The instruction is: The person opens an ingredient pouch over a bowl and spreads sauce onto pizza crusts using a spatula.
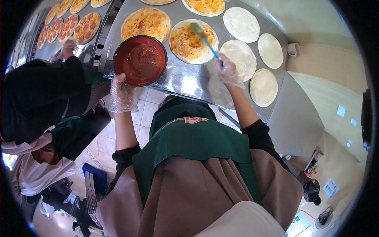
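Observation:
My left hand (123, 93), in a clear plastic glove, grips the rim of a bowl (141, 60) with red sauce inside, tilted toward me at the table's front edge. In my gloved right hand (228, 71) is the blue handle of a brush (203, 36). Its greenish head is over a round dough base (193, 41) spread with orange-red sauce; whether it touches is hard to tell. Left of that base lies another sauced round (146, 23), partly behind the bowl. Beside my right hand is a plain pale dough round (239, 60).
More plain dough rounds (263, 87) lie on the right of the metal table (185, 81). A white cup (293, 49) stands past its right edge. On the left, a co-worker (47, 98) works at another table bearing pepperoni-topped pizzas (87, 28).

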A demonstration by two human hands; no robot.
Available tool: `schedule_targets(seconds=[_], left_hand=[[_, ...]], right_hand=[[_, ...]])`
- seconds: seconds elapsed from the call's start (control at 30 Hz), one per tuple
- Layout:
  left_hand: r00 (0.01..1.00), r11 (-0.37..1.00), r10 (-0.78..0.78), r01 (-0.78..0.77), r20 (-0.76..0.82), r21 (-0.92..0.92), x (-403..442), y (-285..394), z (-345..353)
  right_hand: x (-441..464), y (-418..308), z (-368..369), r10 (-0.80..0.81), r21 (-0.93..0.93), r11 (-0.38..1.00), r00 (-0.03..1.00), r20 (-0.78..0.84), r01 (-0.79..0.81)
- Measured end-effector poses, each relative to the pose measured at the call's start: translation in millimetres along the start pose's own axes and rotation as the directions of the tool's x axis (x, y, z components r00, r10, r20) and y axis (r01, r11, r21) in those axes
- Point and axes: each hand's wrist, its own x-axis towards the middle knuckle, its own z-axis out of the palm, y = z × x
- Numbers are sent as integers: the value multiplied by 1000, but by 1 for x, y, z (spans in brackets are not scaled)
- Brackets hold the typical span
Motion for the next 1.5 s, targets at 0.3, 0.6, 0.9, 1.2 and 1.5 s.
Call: schedule_targets(seconds=[0.3,0.6,0.9,1.2,1.5], left_hand=[[1000,1000,-16,15,13,22,-2,3,8],[999,1000,23,-22,46,-3,0,3,0],[999,999,33,-33,25,-10,-3,2,-2],[999,1000,-1,0,45,27,-4,1,-7],[997,999,-8,6,72,31,-4,-3,-9]], right_hand=[[28,-12,13,-118,-101,985,976,181,138],[48,-5,7,-87,-166,981,993,75,99],[22,-8,-48,-149,-170,969,973,174,179],[42,29,-17,-253,-543,804,966,56,242],[39,7,16,-369,-418,853,927,-64,311]])
